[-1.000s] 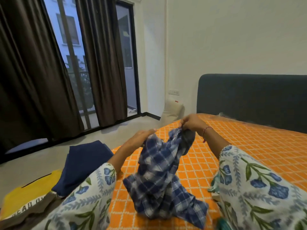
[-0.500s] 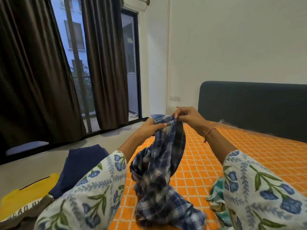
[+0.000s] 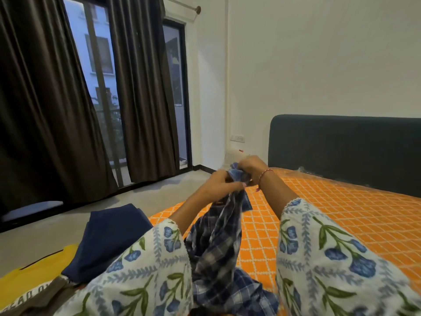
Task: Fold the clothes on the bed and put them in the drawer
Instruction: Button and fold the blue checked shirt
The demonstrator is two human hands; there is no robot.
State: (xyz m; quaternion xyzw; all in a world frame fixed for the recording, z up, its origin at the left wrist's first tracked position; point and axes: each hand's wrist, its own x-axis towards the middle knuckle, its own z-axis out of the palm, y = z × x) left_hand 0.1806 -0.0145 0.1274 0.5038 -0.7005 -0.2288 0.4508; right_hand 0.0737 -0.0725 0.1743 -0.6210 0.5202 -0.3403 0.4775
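— What are your hands doing?
— My left hand [image 3: 219, 184] and right hand [image 3: 251, 166] both pinch the shirt [image 3: 218, 247] at its top, closer together than a moment ago.
— And the shirt?
— It hangs lengthwise down to the orange bed [image 3: 341, 215]; dark curtains [image 3: 141, 87] beyond.

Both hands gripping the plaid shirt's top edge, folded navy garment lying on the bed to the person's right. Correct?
Not quite. The head view shows both the left hand and right hand gripping the plaid shirt, but the folded navy garment lies to the person's left.
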